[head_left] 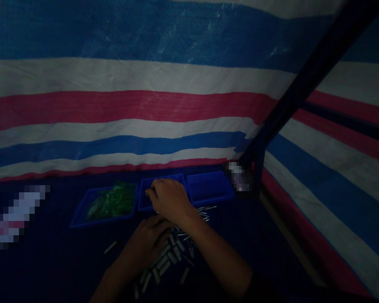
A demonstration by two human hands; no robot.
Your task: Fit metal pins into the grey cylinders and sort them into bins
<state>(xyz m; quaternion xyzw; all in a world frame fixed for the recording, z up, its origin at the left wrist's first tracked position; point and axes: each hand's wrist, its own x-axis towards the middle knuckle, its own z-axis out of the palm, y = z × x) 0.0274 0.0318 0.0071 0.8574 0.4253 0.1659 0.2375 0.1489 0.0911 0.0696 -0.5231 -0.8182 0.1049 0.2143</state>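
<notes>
My right hand (170,198) is over the middle blue tray (141,194), palm down with its fingers bent inward; anything in them is hidden. Lower and to the left, my left hand (150,235) is at the edge of a pile of short pale tube-like pieces (164,263). Its fingers curve together beneath my right wrist, and darkness hides what they hold. Thin shiny rods (189,242) lie scattered beside and partly behind my right forearm. A single pale piece (110,247) rests apart, left of my left hand.
A blue tray (78,213) on the left holds green, plastic-looking items (116,200). Another blue tray (210,187) stands on the right. Striped sheeting (129,105) hangs behind the dark tabletop, and a slanted dark post (281,105) rises at the right. Blurred patches cover two objects.
</notes>
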